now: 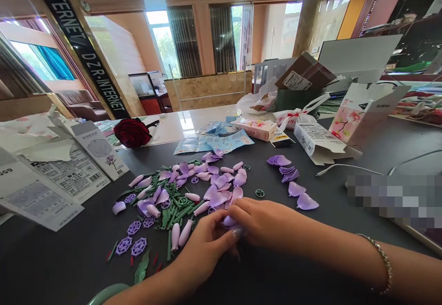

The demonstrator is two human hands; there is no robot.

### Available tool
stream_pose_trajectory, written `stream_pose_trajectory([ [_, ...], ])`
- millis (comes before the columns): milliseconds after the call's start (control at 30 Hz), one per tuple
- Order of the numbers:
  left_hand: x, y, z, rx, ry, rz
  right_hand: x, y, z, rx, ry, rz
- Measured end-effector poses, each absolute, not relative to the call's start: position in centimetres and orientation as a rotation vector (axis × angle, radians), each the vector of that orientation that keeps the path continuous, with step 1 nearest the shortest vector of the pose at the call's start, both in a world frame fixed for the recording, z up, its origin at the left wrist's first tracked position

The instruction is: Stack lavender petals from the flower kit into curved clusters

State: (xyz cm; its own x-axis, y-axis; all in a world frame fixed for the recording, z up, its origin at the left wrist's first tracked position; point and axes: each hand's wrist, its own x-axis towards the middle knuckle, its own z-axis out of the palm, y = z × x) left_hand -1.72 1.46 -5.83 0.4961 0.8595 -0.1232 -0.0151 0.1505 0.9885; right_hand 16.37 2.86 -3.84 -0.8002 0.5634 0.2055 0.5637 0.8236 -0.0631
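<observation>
My left hand (203, 245) and my right hand (264, 222) meet at the near edge of a pile of purple plastic petals (210, 185) on the dark table (311, 259). Both hands pinch the same small purple petal piece (229, 222) between their fingertips. Green stem pieces (177, 210) and purple web-shaped discs (133, 245) lie just left of my left hand. A stacked set of purple petals (288, 174) and two loose petals (302, 197) lie beyond my right hand. A small green ring (259, 193) sits just past my right fingers.
Opened white boxes and printed sheets (69, 171) lie at the left. A dark red rose (132, 132) sits behind them. Blue packets (214, 141), a pink box (255, 128), a flowered carton (359, 112), bags and a white cable (345, 167) crowd the back right. A blurred patch (393, 199) covers the right side.
</observation>
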Motion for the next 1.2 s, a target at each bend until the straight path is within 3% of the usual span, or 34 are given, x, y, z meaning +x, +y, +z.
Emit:
stream_pose_trajectory([
  [200, -1.5, 1.4, -5.3, 1.271, 0.876, 0.736, 15.9, 2.3, -3.8, -0.687, -2.783, -0.45],
  [333, -1.5, 1.5, -5.3, 1.264, 0.859, 0.74, 15.6, 1.9, -3.7, -0.659, -2.768, -0.524],
  [900, -1.8, 1.4, -5.8, 1.24, 0.872, 0.76, 16.7, 2.8, -3.1, -0.99, -2.691, 0.423],
  [1200, -1.6, 1.3, -5.6, 1.075, 0.822, 0.789, 16.7, 3.1, -3.2, -1.006, -2.697, 0.414],
])
